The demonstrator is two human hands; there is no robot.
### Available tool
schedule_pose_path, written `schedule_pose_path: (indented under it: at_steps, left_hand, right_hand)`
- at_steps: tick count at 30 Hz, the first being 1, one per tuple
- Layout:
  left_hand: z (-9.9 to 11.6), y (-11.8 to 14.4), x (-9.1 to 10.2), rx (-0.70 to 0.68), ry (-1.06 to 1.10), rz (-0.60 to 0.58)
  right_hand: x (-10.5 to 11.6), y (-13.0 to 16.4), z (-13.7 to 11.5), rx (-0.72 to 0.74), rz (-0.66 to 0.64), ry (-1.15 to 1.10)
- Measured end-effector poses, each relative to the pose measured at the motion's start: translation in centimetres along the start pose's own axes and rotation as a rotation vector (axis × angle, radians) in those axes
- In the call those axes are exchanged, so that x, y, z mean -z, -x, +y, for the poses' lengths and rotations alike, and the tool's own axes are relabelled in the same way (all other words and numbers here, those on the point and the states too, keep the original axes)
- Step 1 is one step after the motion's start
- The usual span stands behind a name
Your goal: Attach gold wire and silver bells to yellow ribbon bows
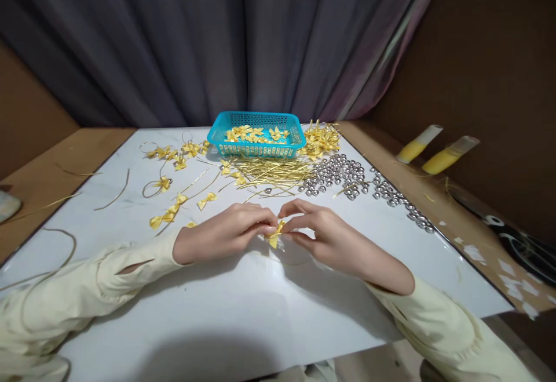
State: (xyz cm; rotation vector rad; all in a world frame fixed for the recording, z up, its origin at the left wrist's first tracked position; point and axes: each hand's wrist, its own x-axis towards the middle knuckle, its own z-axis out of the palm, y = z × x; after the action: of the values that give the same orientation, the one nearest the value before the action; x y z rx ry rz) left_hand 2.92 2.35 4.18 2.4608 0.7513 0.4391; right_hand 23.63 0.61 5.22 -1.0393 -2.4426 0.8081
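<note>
A yellow ribbon bow (275, 235) is pinched between left hand (226, 232) and right hand (324, 232) fingertips (low over the white board (260, 312)), apparently for steadiness.

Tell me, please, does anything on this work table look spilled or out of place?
Somewhat: the silver bells trail loosely toward the white board's right edge, and finished bows lie scattered outside the blue basket.

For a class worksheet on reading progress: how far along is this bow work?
Done: finished bows lie in the basket, and more lie loose at the left. In hand: the left hand and right hand pinch one bow between them. Left: a pile of gold strips and silver bells lies unused.
</note>
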Motion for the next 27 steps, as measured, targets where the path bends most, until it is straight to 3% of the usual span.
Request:
schedule_pose_path:
  at_steps: [6,13,23,27]
  left_hand:
    - [0.1,-0.1,-0.1,-0.003,0.021,-0.019]
    - [0.2,-0.4,-0.1,0.206,0.139,0.032]
    - [-0.1,-0.4,-1.0,0.127,0.058,0.005]
    - [-0.4,-0.6,-1.0,0.272,0.256,-0.067]
  right_hand:
    - [0.0,-0.4,-0.1,-0.050,-0.042,-0.094]
    - [0.2,-0.3,-0.2,-0.089,0.001,-0.035]
    - [-0.3,-0.2,0.2,-0.085,0.021,-0.040]
    - [-0.4,-0.2,0.5,-0.066,0.037,-0.008]
